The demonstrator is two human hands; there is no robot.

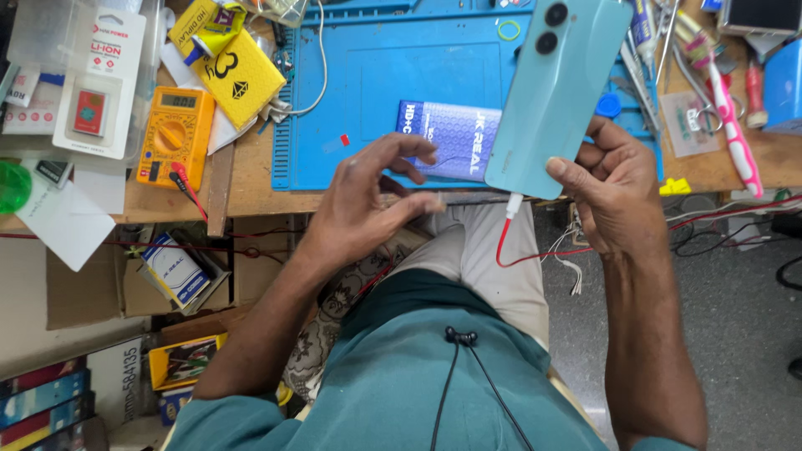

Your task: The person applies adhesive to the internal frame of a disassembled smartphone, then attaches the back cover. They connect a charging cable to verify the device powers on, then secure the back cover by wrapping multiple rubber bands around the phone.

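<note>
The pale turquoise smartphone [558, 92] with two round black camera lenses is held back-up, tilted over the right part of the blue silicone repair mat [368, 92], its lower end out past the front edge of the wooden worktop [251, 179]. The right hand [614, 188] grips its lower right corner, thumb pressed on the back and fingers curled beneath. A white plug with a red cable [506, 242] sits in the phone's bottom edge and loops down over the person's lap. The left hand [376, 196] hovers just left of the phone, fingers half spread and bent, holding nothing and not touching the phone. Under the phone, partly hidden, a flat blue patterned box [447, 138] lies on the mat. Further left on the worktop sits an orange-yellow digital multimeter [174, 134] with a red probe beside it, and above it a yellow cardboard package [236, 77]. To the right of the phone lie metal tweezers and hand tools [656, 79], then a pink and white toothbrush [735, 125] near the worktop's right end.
</note>
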